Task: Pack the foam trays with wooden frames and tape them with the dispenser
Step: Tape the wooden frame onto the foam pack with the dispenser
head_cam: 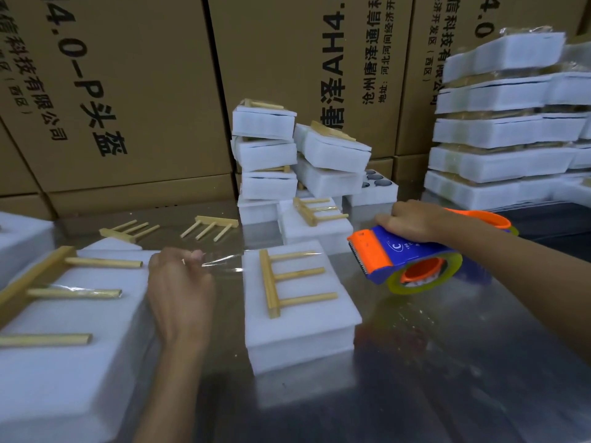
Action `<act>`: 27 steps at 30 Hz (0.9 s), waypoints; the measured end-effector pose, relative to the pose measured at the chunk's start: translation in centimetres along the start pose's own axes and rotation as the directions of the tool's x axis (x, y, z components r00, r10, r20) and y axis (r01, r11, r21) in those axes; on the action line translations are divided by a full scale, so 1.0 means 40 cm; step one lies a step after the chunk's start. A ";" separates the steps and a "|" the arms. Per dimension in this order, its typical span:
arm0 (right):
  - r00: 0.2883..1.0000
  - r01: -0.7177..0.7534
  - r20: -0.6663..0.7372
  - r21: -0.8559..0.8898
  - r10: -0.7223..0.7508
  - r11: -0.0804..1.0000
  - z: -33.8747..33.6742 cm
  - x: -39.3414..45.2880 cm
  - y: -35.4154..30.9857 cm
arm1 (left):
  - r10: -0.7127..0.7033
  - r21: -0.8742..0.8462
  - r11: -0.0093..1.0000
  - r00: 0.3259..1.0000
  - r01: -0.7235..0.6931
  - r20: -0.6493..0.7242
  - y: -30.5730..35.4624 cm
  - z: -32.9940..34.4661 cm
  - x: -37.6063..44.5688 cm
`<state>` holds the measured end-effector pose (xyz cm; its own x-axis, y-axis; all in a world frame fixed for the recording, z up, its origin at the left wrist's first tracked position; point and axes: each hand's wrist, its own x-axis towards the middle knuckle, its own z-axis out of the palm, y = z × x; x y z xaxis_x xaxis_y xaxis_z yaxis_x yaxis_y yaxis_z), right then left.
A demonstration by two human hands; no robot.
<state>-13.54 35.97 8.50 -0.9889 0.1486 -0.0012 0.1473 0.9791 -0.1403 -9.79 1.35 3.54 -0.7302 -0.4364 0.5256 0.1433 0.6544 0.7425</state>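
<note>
White foam tray (300, 327) bearing a three-pronged wooden frame (287, 282) lies between hands: left hand (179, 289) pinches clear tape (224, 262); right hand (412, 220) grips the blue-and-orange tape dispenser (406, 260).

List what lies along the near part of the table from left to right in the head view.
Large foam tray with a wooden frame on it → left hand pinching clear tape → smaller foam tray topped by a second frame → tape dispenser gripped by the right hand.
</note>
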 end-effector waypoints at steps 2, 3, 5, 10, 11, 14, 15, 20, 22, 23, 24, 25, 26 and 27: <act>1.000 0.010 0.021 -0.005 -0.010 1.000 -0.003 0.015 -0.016 | 0.067 0.110 0.992 0.997 -0.064 -0.023 -0.013 0.011 -0.004; 0.999 0.017 0.029 -0.012 -0.017 1.000 -0.007 0.023 -0.025 | 0.092 0.147 0.985 0.996 -0.089 -0.017 -0.020 0.017 -0.004; 0.999 0.032 0.038 -0.015 -0.031 0.999 -0.010 0.039 -0.034 | 0.106 0.234 0.966 0.993 -0.113 0.043 -0.037 0.029 -0.006; 0.992 0.034 0.120 -0.030 -0.030 0.999 0.045 0.069 -0.031 | -0.046 0.519 0.841 0.937 -0.150 0.346 -0.087 0.077 -0.044; 0.992 0.032 0.120 -0.034 -0.028 0.999 0.056 0.072 -0.030 | -0.035 0.558 0.802 0.915 -0.215 0.402 -0.091 0.087 -0.055; 0.996 0.046 0.081 -0.065 -0.040 0.997 0.065 0.079 -0.033 | -0.041 0.575 0.750 0.844 -0.328 0.535 -0.103 0.106 -0.078; 0.996 0.049 0.073 -0.072 -0.044 0.996 0.065 0.080 -0.034 | -0.081 0.572 0.751 0.814 -0.330 0.576 -0.111 0.110 -0.080; 0.996 0.082 0.048 -0.103 -0.077 0.991 0.071 0.074 -0.042 | -0.122 0.263 0.964 0.801 -0.046 0.585 -0.102 0.094 -0.068; 0.994 0.101 0.043 -0.112 -0.097 0.989 0.070 0.072 -0.044 | 0.036 -0.093 0.996 0.939 -0.004 0.343 -0.068 0.089 -0.049; 0.994 0.103 0.044 -0.112 -0.099 0.988 0.070 0.072 -0.044 | 0.113 -0.171 0.983 0.963 -0.072 0.244 -0.032 0.092 -0.033; 0.995 0.099 0.044 -0.106 -0.095 0.989 0.070 0.071 -0.043 | 0.195 -0.218 0.965 0.955 -0.146 0.223 0.011 0.103 -0.018; 0.995 0.090 0.047 -0.096 -0.085 0.991 0.068 0.069 -0.042 | 0.259 -0.257 0.948 0.925 -0.189 0.276 0.056 0.124 -0.006; 0.996 0.084 0.049 -0.083 -0.080 0.993 0.067 0.066 -0.040 | 0.307 -0.289 0.936 0.868 -0.201 0.389 0.099 0.150 -0.002; 0.995 0.079 0.058 -0.069 -0.075 0.994 0.064 0.064 -0.038 | 0.346 -0.269 0.934 0.777 -0.235 0.525 0.130 0.181 -0.003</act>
<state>-16.35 34.51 6.17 -0.9967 0.0661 -0.0479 0.0695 0.9950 -0.0715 -13.80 9.27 4.31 -0.8688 0.2117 0.4476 0.4847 0.5479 0.6818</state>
